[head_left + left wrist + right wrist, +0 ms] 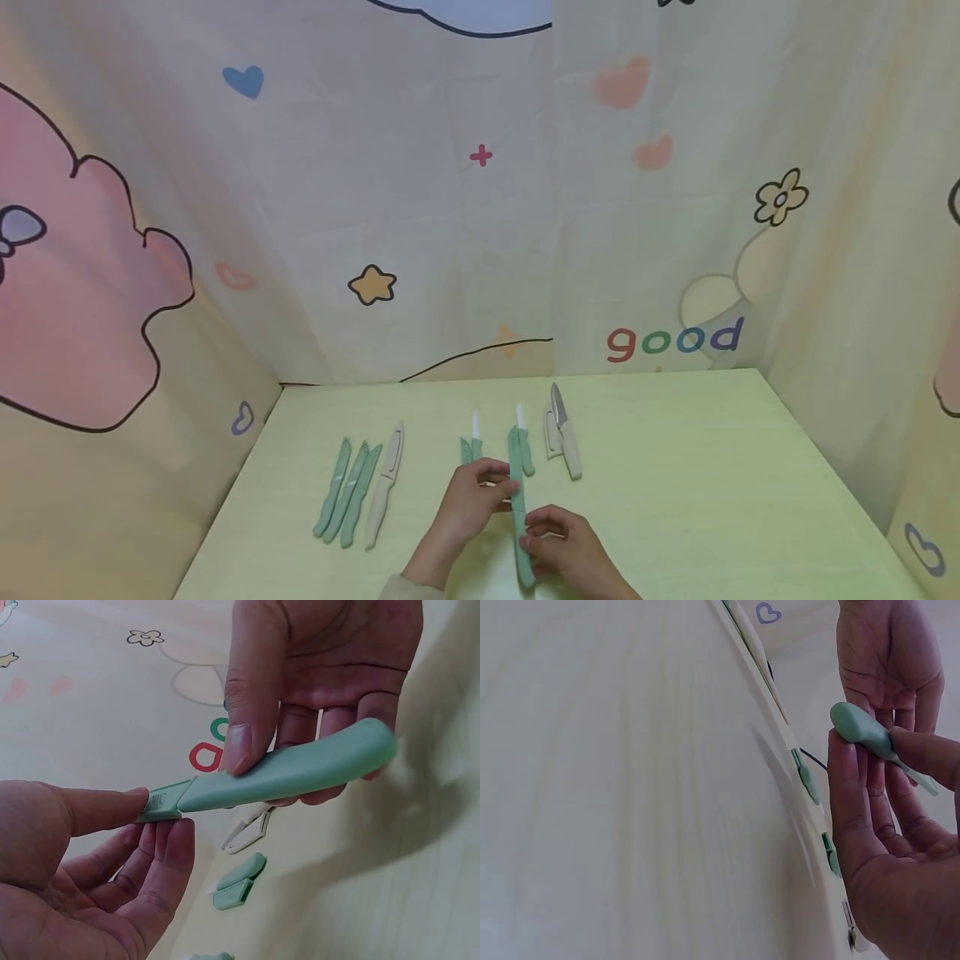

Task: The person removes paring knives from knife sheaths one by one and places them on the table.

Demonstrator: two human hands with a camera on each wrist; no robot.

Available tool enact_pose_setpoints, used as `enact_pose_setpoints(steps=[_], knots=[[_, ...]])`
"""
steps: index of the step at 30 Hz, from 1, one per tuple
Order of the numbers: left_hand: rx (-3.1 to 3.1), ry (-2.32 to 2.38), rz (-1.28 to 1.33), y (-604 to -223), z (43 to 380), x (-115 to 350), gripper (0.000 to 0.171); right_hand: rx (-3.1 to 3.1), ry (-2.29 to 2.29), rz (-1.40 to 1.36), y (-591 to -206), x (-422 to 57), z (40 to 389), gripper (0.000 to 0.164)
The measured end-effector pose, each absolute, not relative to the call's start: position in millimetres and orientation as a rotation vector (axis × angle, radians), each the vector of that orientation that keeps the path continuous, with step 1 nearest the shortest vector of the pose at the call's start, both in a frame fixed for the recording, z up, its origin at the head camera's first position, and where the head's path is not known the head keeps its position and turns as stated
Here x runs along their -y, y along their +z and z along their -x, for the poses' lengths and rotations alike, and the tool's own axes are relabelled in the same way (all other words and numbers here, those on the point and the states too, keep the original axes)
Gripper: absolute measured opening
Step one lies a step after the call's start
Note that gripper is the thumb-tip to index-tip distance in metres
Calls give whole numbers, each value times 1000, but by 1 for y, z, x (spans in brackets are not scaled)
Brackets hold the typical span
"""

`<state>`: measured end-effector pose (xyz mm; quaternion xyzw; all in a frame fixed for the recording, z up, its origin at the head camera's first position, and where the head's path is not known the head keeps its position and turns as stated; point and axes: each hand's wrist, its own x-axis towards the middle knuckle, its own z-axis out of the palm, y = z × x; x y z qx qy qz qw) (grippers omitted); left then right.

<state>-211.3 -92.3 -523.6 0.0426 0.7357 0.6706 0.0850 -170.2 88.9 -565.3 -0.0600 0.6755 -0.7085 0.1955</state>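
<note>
A green paring knife with its blade inside a green sheath is held above the table, between both hands. The left hand pinches the sheath between thumb and fingers. With thumb and fingers the right hand grips the handle. In the left wrist view the sheath meets the handle and no bare blade shows. Beyond the hands lie two green knives with white blades bared, the left one partly hidden by the left hand and the right one, each beside a green sheath.
Several sheathed green knives lie in a row at the left, beside a sheathed cream knife. Behind the hands to the right, a cream knife with a bare grey blade lies beside its sheath. A printed curtain hangs behind the table.
</note>
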Motion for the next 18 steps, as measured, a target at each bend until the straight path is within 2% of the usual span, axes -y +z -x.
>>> enact_pose_setpoints(steps=[11, 18], knots=[[-2060, 2065, -112, -530, 217, 82, 20, -1895, -1971, 155, -563, -101, 162, 39], [-2047, 2068, -116, -528, 216, 75, 23, -1898, -1958, 145, -562, -107, 159, 39]])
